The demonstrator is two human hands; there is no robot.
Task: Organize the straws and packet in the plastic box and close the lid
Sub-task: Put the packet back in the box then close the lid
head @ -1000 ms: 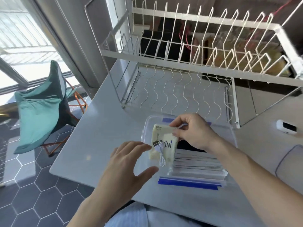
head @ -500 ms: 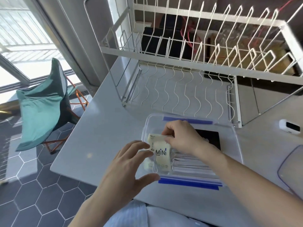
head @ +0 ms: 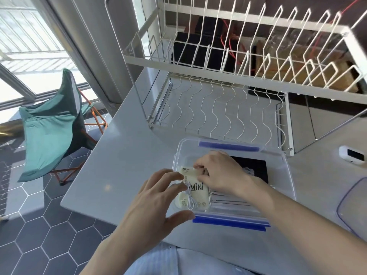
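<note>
Right hand (head: 220, 173) fingers pinched, palm down; left hand (head: 156, 201) spread open.

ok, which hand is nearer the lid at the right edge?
Right. The right hand is inside the plastic box on the MINI packet, closer to the lid; the left hand is at the box's left side, farther away.

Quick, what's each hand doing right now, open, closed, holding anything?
Left hand: open, fingers spread at the plastic box's left wall, holding nothing.
Right hand: closed on the top of the MINI packet, inside the box.
</note>
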